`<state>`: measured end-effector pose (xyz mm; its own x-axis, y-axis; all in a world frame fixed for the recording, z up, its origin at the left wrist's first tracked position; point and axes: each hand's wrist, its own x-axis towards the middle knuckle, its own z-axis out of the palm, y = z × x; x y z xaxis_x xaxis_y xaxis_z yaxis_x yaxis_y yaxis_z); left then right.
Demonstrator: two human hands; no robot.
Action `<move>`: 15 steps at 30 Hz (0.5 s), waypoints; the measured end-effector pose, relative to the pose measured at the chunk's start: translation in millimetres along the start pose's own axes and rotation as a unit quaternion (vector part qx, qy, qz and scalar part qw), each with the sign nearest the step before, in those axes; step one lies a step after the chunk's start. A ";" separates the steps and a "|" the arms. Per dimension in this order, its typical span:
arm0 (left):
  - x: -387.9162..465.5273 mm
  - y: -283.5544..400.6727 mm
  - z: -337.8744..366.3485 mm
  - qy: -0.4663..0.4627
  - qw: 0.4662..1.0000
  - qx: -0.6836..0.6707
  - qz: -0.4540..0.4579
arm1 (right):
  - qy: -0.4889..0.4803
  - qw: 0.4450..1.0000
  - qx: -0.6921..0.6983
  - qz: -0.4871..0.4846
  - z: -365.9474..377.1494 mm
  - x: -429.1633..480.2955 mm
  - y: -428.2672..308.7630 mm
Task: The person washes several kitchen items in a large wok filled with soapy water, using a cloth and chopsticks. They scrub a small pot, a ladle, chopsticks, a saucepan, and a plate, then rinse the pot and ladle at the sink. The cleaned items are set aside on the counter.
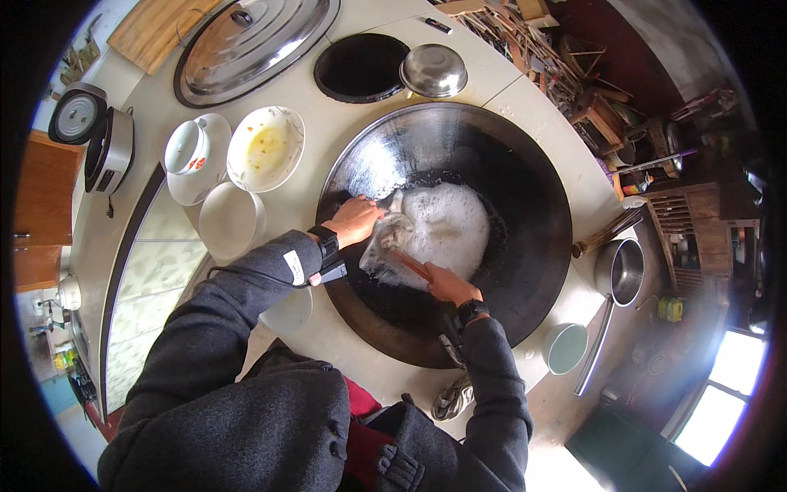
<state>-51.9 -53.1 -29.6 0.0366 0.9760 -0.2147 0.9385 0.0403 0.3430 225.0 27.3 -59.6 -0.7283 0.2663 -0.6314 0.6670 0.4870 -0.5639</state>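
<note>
A large black wok (522, 203) is set into the counter before me, with white foamy water (458, 221) pooled at its bottom. My left hand (355, 220) is at the left side of the foam, its fingers closed on a wet greyish cloth (398, 229). My right hand (452, 285) grips reddish-brown chopsticks (411, 264) just above the suds. Their far ends meet the cloth and are partly hidden by foam.
Left of the wok are a patterned bowl (267, 149) with yellow residue, white bowls (230, 221) and a large lid (258, 49). Behind it sits a metal bowl (434, 71) by a dark round opening (361, 67). A green bowl (567, 349) and long-handled metal dipper (620, 272) stand right.
</note>
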 end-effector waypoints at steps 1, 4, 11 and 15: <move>-1.9 1.0 -0.3 -0.014 1.000 -0.002 0.005 | -0.002 1.000 0.001 0.003 -0.6 0.1 0.6; -6.2 9.1 5.2 -0.057 0.998 0.036 -0.002 | 0.006 1.000 0.009 -0.005 -4.0 -1.2 2.2; 11.9 38.4 52.8 0.030 0.979 0.202 -0.022 | 0.018 0.999 -0.017 0.048 -0.5 -1.5 -3.0; 36.0 43.5 71.2 0.013 0.978 0.201 -0.051 | 0.038 0.993 -0.056 0.098 -9.7 -14.6 14.9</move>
<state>14.7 -31.4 -87.5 -0.0677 0.9768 -0.2033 0.9962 0.0552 -0.0666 244.0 38.8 -53.6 -0.5982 0.4254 -0.6791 0.7789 0.5080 -0.3679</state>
